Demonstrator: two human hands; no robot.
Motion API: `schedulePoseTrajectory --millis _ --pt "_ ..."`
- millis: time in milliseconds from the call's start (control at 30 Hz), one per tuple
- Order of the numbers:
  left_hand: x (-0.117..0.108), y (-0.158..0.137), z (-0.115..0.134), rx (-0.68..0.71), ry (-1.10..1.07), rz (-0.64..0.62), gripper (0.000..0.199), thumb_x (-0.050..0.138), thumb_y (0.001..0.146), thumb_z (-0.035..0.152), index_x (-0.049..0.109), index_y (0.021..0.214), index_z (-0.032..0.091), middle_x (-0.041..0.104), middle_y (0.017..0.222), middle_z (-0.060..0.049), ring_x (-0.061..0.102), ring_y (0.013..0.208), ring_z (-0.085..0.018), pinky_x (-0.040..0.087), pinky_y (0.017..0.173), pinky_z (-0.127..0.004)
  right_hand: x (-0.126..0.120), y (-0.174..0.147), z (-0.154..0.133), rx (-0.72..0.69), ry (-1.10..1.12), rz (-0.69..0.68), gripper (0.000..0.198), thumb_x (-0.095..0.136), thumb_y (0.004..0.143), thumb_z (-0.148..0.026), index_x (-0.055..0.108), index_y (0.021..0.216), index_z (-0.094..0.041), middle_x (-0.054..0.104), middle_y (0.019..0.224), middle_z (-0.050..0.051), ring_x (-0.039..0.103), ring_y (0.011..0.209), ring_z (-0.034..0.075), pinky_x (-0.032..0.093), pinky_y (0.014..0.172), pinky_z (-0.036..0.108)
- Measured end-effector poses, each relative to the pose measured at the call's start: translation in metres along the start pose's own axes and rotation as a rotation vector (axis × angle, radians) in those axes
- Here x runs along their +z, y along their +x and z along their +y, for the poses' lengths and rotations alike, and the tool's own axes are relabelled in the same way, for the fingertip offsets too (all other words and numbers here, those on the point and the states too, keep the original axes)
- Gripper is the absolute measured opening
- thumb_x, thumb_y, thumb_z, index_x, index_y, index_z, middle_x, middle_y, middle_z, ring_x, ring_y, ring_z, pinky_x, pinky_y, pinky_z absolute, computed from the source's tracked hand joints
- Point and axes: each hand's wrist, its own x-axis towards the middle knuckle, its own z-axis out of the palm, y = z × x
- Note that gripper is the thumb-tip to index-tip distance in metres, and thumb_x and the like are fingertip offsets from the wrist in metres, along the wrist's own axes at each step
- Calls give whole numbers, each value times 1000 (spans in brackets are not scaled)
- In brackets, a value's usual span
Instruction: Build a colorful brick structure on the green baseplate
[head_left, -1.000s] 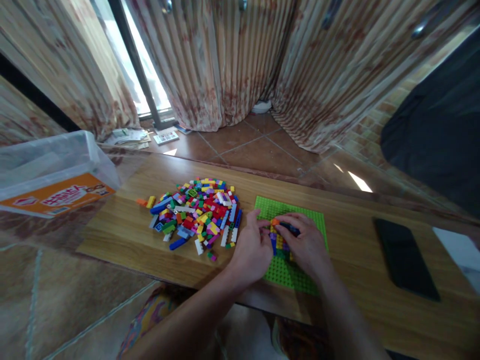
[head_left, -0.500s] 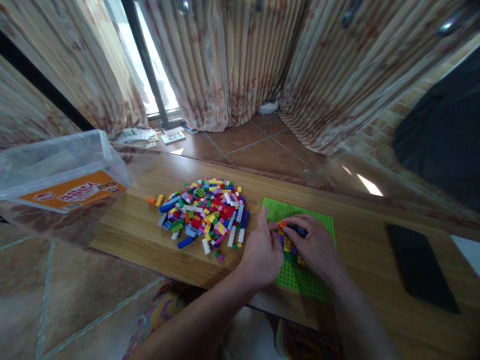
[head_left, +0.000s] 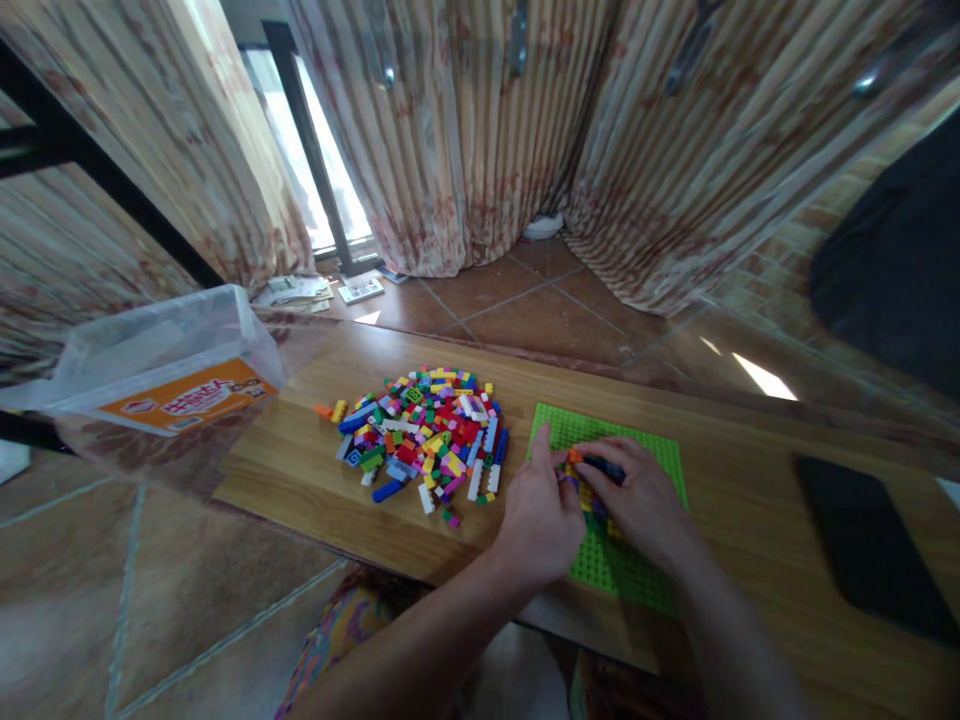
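A green studded baseplate (head_left: 637, 580) lies on the wooden table, bearing a low build of yellow and purple toy bricks (head_left: 598, 508) partly hidden by my hands. At the build's far end sits an orange brick (head_left: 575, 455), between my two hands' fingertips. My right hand (head_left: 641, 490) is closed on a dark elongated piece (head_left: 606, 468) just right of the orange brick; its exact kind is unclear. My left hand (head_left: 544, 510) rests at the build's left side, index finger stretched away from me, the other fingers curled in at the bricks. What they grip is hidden.
Left of the baseplate is a heap of mixed coloured bricks (head_left: 431, 430). A clear plastic box (head_left: 172, 350) with an orange label stands at the table's left end. A flat black object (head_left: 866, 540) lies on the right. Curtains (head_left: 465, 150) hang beyond the table.
The view has shifted, so everything appears slightly further right and lower. Both hands stay at the build with small finger movements, the right keeping the dark piece by the orange brick.
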Motion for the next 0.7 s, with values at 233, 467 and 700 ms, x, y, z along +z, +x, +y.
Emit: schedulePoseTrajectory --millis 233,467,700 --pt "1 1 0 -15 -15 13 68 48 88 16 22 151 14 63 130 -16 63 113 -24 47 102 -42 -4 -1 0 52 136 50 35 50 90 -47 75 97 -23 69 103 8 62 99 23 46 93 42" --pt "-1 1 2 22 47 -3 67 46 88 16 22 150 11 63 129 -17 61 117 -26 47 102 -43 4 0 -4 88 110 113 29 58 84 -47 77 85 -26 68 97 6 61 93 23 46 89 42" --pt "-11 3 6 67 71 19 61 50 86 15 36 145 17 72 113 -13 69 98 -29 53 89 -45 5 1 1 92 110 88 32 58 82 -51 78 82 -26 69 93 5 63 89 23 47 84 41"
